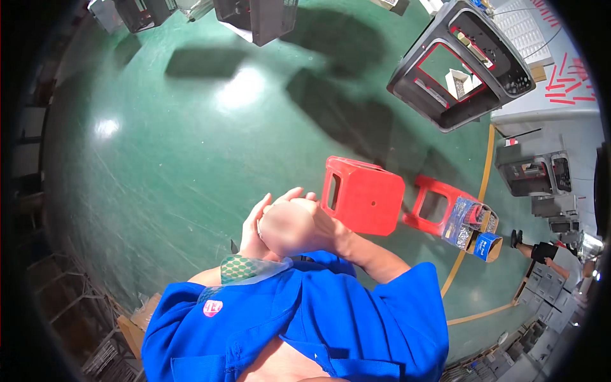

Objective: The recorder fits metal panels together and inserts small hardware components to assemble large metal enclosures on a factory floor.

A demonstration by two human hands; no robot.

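Note:
My left hand (252,230) and my right hand (326,230) are raised together in front of my chest. A smeared, round, pale patch covers the place between them, so whatever they hold there is hidden. Some fingertips stick out beyond the upper edge of the patch, bent around it. Across my left forearm lies a see-through strip with a green dotted pattern (238,270). Its clear end runs over the front of my blue shirt (356,305). Nearest to my right hand is a red plastic stool (372,197), standing on the floor just beyond it.
Further right, a second red stool (417,219) bears open boxes (471,223) of small metal parts. A large dark machine housing (407,70) stands at the upper right, near a pale table (547,114). More housings (261,19) stand at the far side. A person (560,258) is at the right.

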